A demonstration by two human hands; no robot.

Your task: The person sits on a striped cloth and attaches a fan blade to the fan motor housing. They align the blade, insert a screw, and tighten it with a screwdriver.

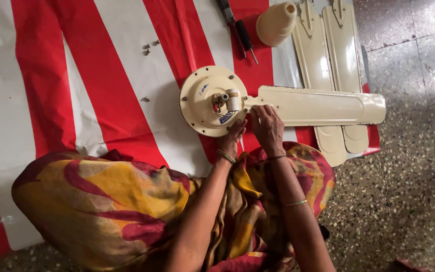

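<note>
You are working in soft, even indoor light; glare is shining off the floor tiles [419,45] at upper right, shadows are staying faint, focus sharp.

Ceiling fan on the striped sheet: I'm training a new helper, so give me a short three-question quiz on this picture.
1. True or false: both hands are at the spot where the blade meets the motor housing.
2. How many loose blades lie under the attached one? A) none B) two C) four
3. Which tool lies near the cone-shaped cover?

Key
1. True: the left hand and right hand are both at that joint.
2. B
3. A screwdriver with a dark handle.
</note>
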